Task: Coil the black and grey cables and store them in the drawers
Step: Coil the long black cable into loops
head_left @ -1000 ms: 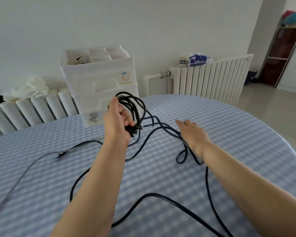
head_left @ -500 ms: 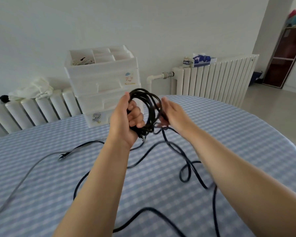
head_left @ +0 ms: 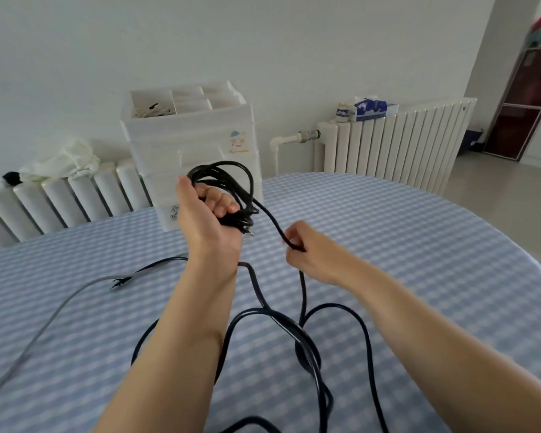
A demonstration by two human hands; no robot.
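From the head view, the coiling of the black cable (head_left: pixel 305 339) is under way and not yet finished. The left hand (head_left: pixel 208 214) is raised over the worktop (head_left: pixel 403 245) with its fingers clenched around a bundle of black loops, a plug end poking out just below the fist. The right hand (head_left: pixel 306 248) sits a little lower and to the right, pinching the strand that runs down from the bundle. Below both hands the rest of the black cable lies in loose, overlapping loops on the checked cloth, some crossing each other near the bottom edge, so a good length seems left to gather. The next move probably calls for the right hand to carry its strand up to the bundle as a fresh loop, with care that the crossed loops below do not snag. The grey cable (head_left: pixel 44 332) lies uncoiled on the left of the worktop, its end near a black cable end. The white drawer unit (head_left: pixel 194 142) stands at the far edge, behind the left hand; its drawers look closed, though that is hard to tell, and what they hold cannot be seen. Its open top tray is divided into compartments, the left one holding small pale items with something dark, too small to name.
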